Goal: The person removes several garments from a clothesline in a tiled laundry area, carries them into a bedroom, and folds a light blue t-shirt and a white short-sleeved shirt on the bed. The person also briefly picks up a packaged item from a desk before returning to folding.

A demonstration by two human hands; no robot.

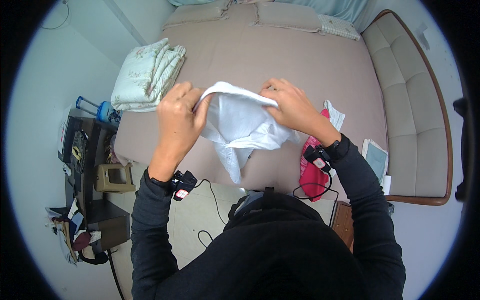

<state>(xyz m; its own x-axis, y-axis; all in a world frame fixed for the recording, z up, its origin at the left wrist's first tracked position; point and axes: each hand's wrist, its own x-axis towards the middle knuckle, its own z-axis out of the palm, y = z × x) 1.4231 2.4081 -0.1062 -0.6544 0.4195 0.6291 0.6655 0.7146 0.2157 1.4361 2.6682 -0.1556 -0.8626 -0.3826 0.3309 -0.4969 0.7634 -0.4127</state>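
Note:
A white collared shirt [243, 120] hangs between my two hands above the near edge of the bed [285, 63]. My left hand [182, 108] pinches the left end of its raised, curved edge, which looks like the collar. At the other end of that edge, my right hand [287, 103] grips the fabric. Below, the cloth falls in loose folds, and one pointed part dangles toward me. Just right of the shirt, partly behind my right forearm, red and pink clothing [313, 183] lies on the bed with a white piece of cloth [335, 114].
A folded floral quilt [144, 75] sits on the bed's left side, and pillows [287, 17] line the far end. A padded headboard [403, 93] stands at right. Leftward are a plastic stool [114, 178], a dark desk [92, 150] and piled clothes [78, 240]. Cables [213, 195] hang from wrist-worn devices.

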